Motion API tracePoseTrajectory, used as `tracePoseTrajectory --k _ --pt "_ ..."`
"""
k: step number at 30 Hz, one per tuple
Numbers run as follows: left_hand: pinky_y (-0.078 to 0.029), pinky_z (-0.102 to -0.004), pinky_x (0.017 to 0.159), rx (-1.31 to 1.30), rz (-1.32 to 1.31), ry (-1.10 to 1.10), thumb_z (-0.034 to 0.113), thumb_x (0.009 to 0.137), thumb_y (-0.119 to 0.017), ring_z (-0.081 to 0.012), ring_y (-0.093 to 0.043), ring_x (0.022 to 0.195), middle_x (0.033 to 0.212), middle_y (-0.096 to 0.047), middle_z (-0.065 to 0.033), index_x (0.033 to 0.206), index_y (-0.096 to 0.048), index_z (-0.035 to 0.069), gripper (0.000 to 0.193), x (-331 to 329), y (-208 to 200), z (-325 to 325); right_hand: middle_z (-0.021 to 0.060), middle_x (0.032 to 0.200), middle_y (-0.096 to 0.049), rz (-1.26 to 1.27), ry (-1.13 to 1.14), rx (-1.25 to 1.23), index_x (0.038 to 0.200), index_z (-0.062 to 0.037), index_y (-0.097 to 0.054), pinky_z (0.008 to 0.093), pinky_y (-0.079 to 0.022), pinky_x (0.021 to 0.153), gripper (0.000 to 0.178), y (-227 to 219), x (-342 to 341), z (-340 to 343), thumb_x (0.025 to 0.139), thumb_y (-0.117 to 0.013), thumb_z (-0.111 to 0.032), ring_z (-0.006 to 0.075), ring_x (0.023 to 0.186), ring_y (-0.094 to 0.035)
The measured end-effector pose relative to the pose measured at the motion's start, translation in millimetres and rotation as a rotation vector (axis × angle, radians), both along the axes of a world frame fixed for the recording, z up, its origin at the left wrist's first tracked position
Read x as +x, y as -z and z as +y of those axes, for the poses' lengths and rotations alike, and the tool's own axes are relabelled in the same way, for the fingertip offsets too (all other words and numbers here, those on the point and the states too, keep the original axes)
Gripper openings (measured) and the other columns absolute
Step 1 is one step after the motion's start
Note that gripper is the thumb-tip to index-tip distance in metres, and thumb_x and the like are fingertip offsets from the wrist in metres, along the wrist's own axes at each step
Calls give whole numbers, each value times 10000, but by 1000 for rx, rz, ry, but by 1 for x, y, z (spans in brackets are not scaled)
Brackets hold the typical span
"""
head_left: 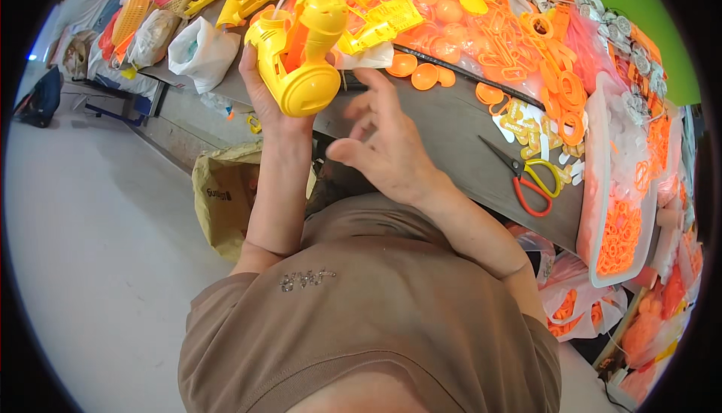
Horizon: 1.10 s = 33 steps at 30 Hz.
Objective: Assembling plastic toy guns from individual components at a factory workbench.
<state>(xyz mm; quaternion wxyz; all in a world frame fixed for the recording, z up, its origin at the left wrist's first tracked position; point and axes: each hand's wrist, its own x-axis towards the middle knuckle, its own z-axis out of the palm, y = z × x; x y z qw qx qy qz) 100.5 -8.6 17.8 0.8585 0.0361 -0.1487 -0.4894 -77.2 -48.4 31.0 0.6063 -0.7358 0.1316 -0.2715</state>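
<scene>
My left hand (265,96) is wrapped round a yellow plastic toy body (308,88), lifted over the near edge of the table. The toy has a round cap facing me, a curved upright part and an orange piece (297,46) showing in its middle. Just to its right, my right hand (387,142) is empty, thumb and fingers apart, not touching the toy. Beyond this hand lie several orange round pieces (425,76). Scissors (524,166) with one red and one yellow handle rest on the table, blades partly spread.
Yellow shells (383,22) and orange parts (504,48) are heaped along the back of the grey table (459,139). A clear bin (590,217) holding small orange rings stands right. White bags (203,52) sit left, an open paper bag (218,221) below. Another person (86,3) is far left.
</scene>
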Motion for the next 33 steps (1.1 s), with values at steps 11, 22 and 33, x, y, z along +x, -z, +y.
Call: tracePoseTrajectory --k 11,22,33 --pt "-451 -395 935 345 -242 -356 306 818 -567 -254 -548 1058 1157 -541 -127 1235 -435 20 522 -36 -13 11 191 1144 -553 28 39 62 1283 29 -298 332 -462 852 751 5 23 -2 755 -718 -303 235 1038 -577" --pt "-482 -398 882 548 -275 -337 197 788 -574 -248 -592 979 1067 -581 -122 1193 -474 -9 465 -18 1 13 150 963 -506 456 284 -1142 942 -40 -584 404 -465 694 242 50 -29 -109 707 -550 1 316 895 -540" --pt "-504 -361 828 508 -369 -427 191 777 -588 -216 -610 905 1017 -597 -115 1167 -492 -10 449 -7 6 20 137 902 -547 234 173 -808 893 -19 -542 336 -493 681 132 31 -41 -103 767 -571 8 272 829 -574"
